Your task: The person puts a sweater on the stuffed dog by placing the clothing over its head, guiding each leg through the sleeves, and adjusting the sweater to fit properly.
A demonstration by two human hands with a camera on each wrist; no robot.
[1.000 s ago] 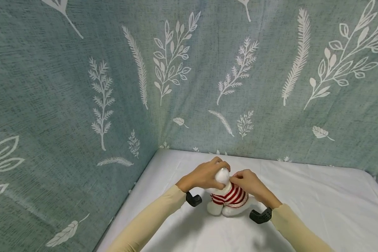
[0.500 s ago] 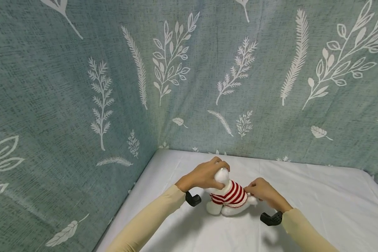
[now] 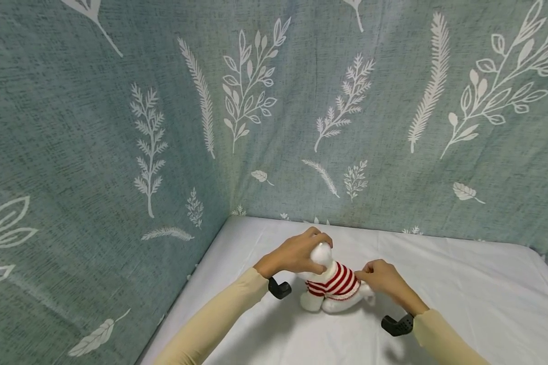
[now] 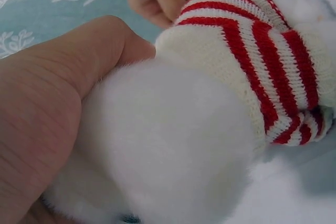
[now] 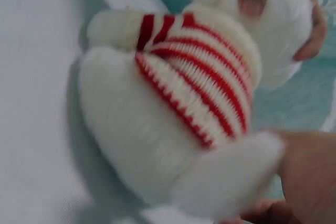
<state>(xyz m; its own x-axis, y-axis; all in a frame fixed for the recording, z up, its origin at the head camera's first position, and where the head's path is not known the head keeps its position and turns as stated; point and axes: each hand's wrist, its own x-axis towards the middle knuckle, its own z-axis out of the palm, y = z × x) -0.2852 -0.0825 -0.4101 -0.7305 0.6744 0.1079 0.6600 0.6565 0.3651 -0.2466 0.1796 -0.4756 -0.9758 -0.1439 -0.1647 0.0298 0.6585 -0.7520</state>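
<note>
A white plush animal (image 3: 342, 305) in a red-and-white striped knit sweater (image 3: 341, 282) sits on the white-covered surface, its head toward the left. My left hand (image 3: 299, 253) grips the head from above; in the left wrist view the thumb lies along the fluffy white head (image 4: 173, 135). At the rear, my right hand (image 3: 383, 276) pinches the back hem of the sweater with thumb and index finger, just above the tail (image 3: 367, 292). In the right wrist view the tail (image 5: 231, 177) hides most of that hand's fingers.
The white sheet (image 3: 452, 284) spreads around the toy. Green-grey leaf-patterned fabric (image 3: 383, 126) hangs behind it and along the left side. A black wrist device (image 3: 279, 288) is on the left wrist, and a similar black device (image 3: 397, 325) on the right.
My right hand has moved rightward from behind the toy's neck, along its back to the sweater's rear hem. The left hand keeps its hold on the head, and the toy stays in place.
</note>
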